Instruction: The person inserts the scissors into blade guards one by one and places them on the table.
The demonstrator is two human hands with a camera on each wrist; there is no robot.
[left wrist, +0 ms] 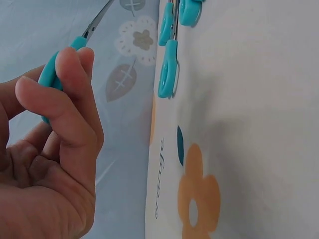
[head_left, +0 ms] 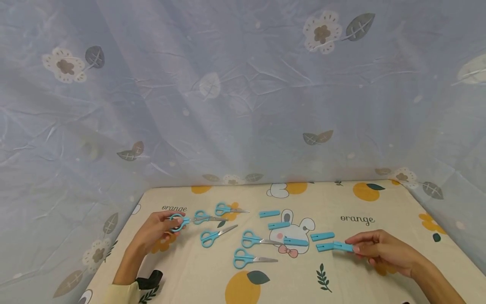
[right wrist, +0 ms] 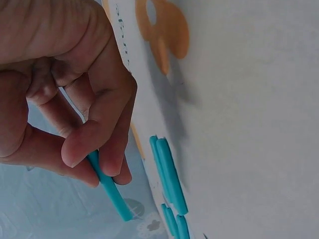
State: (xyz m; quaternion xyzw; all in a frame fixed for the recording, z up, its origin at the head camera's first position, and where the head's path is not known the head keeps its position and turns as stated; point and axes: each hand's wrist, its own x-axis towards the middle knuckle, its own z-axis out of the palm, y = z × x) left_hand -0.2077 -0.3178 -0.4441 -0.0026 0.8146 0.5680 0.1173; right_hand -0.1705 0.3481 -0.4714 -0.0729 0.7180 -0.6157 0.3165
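Note:
At the left of the head view, my left hand (head_left: 152,231) grips a pair of scissors by its light blue handles (head_left: 178,222). In the left wrist view the metal blade (left wrist: 97,21) of these scissors points up and away, above the tabletop. My right hand (head_left: 387,249), on the other side, pinches a light blue scissor blade cover (head_left: 343,246) between thumb and fingers. Its free end points left and overlaps another cover (head_left: 324,247) in the head view. The right wrist view shows the pinched cover (right wrist: 117,199) raised off the cloth, partly hidden by fingertips.
Several blue-handled scissors (head_left: 243,258) lie left of centre, their blades pointing right. Several loose blue covers (head_left: 269,214) lie from the middle to the right; one cover (head_left: 296,242) sits at the tip of a pair of scissors (head_left: 250,239). A patterned curtain (head_left: 243,126) hangs behind the cloth-covered table (head_left: 190,274).

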